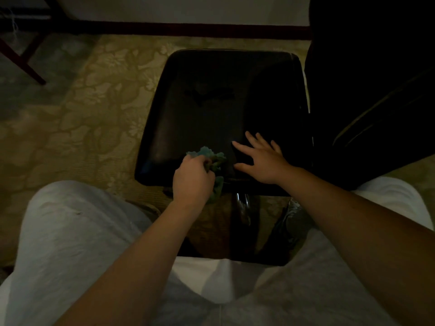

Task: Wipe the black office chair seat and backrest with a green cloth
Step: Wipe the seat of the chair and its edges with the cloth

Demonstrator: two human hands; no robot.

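Nearest the camera are two knees in pale grey trousers (70,243) of soft, faintly creased fabric, spread apart with two bare forearms reaching out between them. Below the near edge of the seat a short shiny metal column (242,203) shows in shadow.

The left hand (191,177) sits right at the near edge of the black seat (211,102), its grip closed tight around the one green cloth (207,156). The cloth is bunched and crumpled; part of it pokes out beyond the knuckles onto the seat, and part hangs down past the seat's edge. Just beside it, the right hand (263,161) lies on the seat with all five fingers spread wide and straight, holding nothing.

The seat is smooth, slightly glossy and leather-like, roughly square with rounded corners, with a few shallow creases near its middle. Most of its surface beyond the hands is bare. Along its right side rises the dark backrest (376,78), hard to make out in the dim light.

Left of the seat and beyond it spreads a beige carpet (82,114) with a woven floral pattern. Dark wooden furniture legs (23,55) stand at the far left, well apart from the chair. A dark baseboard (188,30) runs along the pale wall (188,8).
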